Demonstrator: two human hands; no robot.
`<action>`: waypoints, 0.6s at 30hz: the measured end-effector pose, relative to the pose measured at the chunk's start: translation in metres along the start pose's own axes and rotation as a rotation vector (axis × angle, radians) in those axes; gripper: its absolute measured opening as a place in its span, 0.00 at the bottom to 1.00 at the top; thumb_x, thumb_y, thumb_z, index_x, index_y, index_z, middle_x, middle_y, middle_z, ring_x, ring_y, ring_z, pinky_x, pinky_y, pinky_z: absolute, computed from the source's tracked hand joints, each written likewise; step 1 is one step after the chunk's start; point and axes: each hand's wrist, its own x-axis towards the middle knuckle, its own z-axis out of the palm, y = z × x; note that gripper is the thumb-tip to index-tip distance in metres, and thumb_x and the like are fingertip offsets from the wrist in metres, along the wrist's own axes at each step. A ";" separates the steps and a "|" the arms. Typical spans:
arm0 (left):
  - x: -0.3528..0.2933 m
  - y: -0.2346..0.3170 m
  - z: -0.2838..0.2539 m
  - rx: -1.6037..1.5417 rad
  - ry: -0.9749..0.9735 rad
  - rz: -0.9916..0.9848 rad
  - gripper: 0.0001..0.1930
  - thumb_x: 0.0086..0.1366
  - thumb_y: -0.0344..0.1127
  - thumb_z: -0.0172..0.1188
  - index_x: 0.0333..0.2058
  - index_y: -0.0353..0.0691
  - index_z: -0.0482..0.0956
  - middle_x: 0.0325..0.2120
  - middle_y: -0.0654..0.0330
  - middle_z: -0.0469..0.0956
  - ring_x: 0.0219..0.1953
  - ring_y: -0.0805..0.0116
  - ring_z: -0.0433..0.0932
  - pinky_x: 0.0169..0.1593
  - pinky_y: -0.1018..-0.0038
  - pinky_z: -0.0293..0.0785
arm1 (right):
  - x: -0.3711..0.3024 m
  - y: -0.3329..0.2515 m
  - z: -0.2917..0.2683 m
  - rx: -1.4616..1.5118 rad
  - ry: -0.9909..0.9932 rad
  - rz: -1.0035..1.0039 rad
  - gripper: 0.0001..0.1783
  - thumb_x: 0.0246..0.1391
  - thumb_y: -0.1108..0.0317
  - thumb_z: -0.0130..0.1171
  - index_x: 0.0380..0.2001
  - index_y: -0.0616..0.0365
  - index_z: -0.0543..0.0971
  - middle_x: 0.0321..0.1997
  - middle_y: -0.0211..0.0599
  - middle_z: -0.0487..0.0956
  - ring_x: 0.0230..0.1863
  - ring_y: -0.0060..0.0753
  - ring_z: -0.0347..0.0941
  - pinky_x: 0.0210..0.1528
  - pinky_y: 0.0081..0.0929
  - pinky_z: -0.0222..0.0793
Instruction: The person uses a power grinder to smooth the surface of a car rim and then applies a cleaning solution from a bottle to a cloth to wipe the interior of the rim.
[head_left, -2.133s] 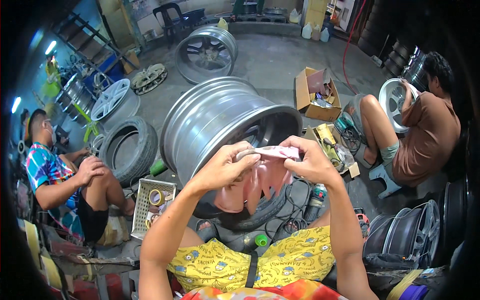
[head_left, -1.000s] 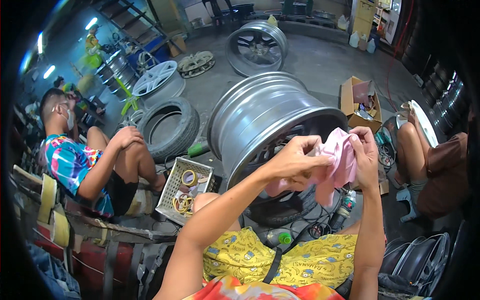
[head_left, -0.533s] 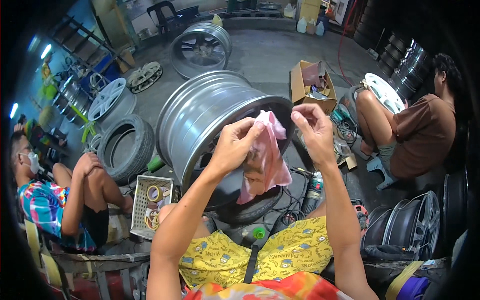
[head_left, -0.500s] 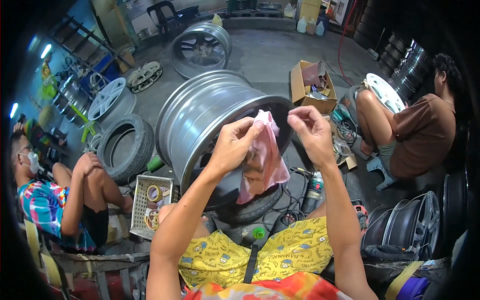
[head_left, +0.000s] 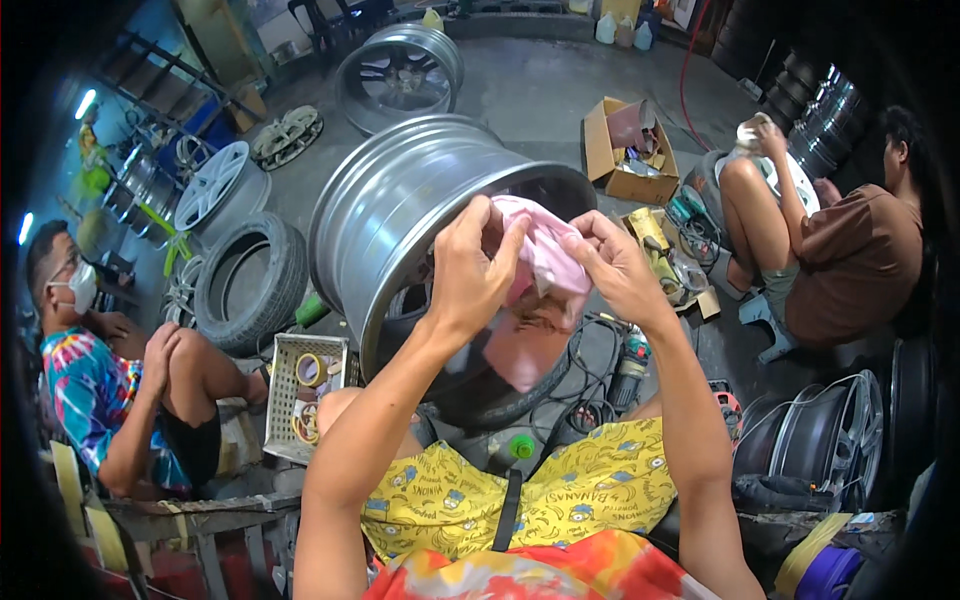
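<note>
both hands, the left hand (head_left: 470, 275) and right hand (head_left: 615, 270), have drawn closer and now pinch the pink cloth (head_left: 540, 265) bunched between them, where a moment ago it hung spread, just at the silver wheel rim (head_left: 420, 200) edge, five o'clock of its barrel.

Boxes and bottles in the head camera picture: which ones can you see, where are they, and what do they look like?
Open brown cardboard box: on the floor behind the big silver wheel rim, filled with bits.
White plastic mesh basket: lower left beside the black tyre, holding tape rolls.
Pale plastic jugs: far back by the wall, whitish and bluish.
No screens or signs show clearly.
</note>
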 end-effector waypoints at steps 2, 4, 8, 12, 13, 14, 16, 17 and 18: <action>0.000 0.000 -0.002 0.065 0.081 0.060 0.14 0.70 0.30 0.66 0.27 0.34 0.71 0.17 0.61 0.72 0.21 0.78 0.69 0.26 0.74 0.66 | -0.002 0.002 0.005 -0.101 -0.100 -0.024 0.20 0.66 0.58 0.67 0.48 0.63 0.76 0.38 0.26 0.79 0.39 0.15 0.72 0.41 0.20 0.71; 0.000 0.000 -0.004 0.071 0.109 0.079 0.16 0.70 0.30 0.67 0.26 0.35 0.69 0.16 0.59 0.69 0.19 0.74 0.67 0.25 0.71 0.66 | -0.010 -0.007 -0.004 -0.282 -0.145 0.027 0.19 0.63 0.57 0.68 0.44 0.64 0.78 0.36 0.26 0.78 0.37 0.15 0.72 0.40 0.22 0.70; -0.005 -0.002 -0.010 0.147 0.066 0.098 0.15 0.69 0.31 0.67 0.26 0.34 0.71 0.18 0.55 0.72 0.19 0.66 0.70 0.27 0.68 0.68 | -0.018 -0.001 -0.022 -0.386 -0.116 0.201 0.11 0.63 0.65 0.64 0.37 0.64 0.80 0.31 0.26 0.78 0.36 0.18 0.73 0.41 0.23 0.70; -0.017 -0.016 -0.007 0.251 -0.247 0.015 0.16 0.69 0.38 0.66 0.28 0.31 0.76 0.22 0.48 0.77 0.23 0.52 0.76 0.31 0.62 0.72 | -0.029 0.000 -0.046 0.019 0.033 -0.047 0.11 0.65 0.66 0.58 0.42 0.64 0.82 0.51 0.44 0.83 0.55 0.27 0.76 0.63 0.29 0.68; -0.024 -0.020 -0.012 0.240 -0.421 -0.075 0.18 0.69 0.42 0.66 0.29 0.30 0.80 0.25 0.45 0.80 0.27 0.49 0.79 0.34 0.60 0.73 | -0.028 -0.002 -0.049 0.179 0.006 -0.124 0.15 0.66 0.63 0.56 0.45 0.64 0.81 0.55 0.49 0.81 0.58 0.32 0.76 0.66 0.32 0.67; -0.034 -0.029 -0.012 0.298 -0.576 -0.125 0.18 0.68 0.45 0.66 0.31 0.32 0.82 0.28 0.44 0.82 0.30 0.47 0.82 0.36 0.58 0.75 | -0.026 -0.006 -0.055 0.332 -0.013 -0.198 0.18 0.67 0.60 0.55 0.48 0.65 0.81 0.60 0.54 0.80 0.62 0.37 0.76 0.68 0.35 0.66; -0.065 -0.052 -0.009 0.318 -0.901 -0.136 0.19 0.66 0.48 0.68 0.34 0.34 0.84 0.31 0.45 0.84 0.34 0.46 0.84 0.40 0.57 0.78 | -0.028 -0.015 -0.067 0.446 0.055 -0.206 0.23 0.68 0.57 0.52 0.54 0.66 0.77 0.61 0.58 0.78 0.64 0.44 0.75 0.71 0.41 0.65; -0.084 -0.056 -0.009 0.390 -1.076 -0.201 0.20 0.64 0.50 0.69 0.39 0.37 0.86 0.36 0.46 0.86 0.41 0.45 0.85 0.48 0.56 0.80 | -0.028 -0.020 -0.067 0.442 0.112 -0.226 0.27 0.69 0.56 0.51 0.61 0.64 0.72 0.62 0.57 0.78 0.64 0.44 0.75 0.73 0.43 0.63; -0.109 -0.061 -0.004 0.473 -1.246 -0.256 0.25 0.62 0.54 0.70 0.47 0.39 0.85 0.43 0.45 0.85 0.49 0.44 0.83 0.55 0.56 0.79 | -0.031 -0.021 -0.069 0.464 0.131 -0.247 0.29 0.68 0.57 0.52 0.66 0.63 0.69 0.61 0.54 0.78 0.65 0.44 0.74 0.74 0.44 0.62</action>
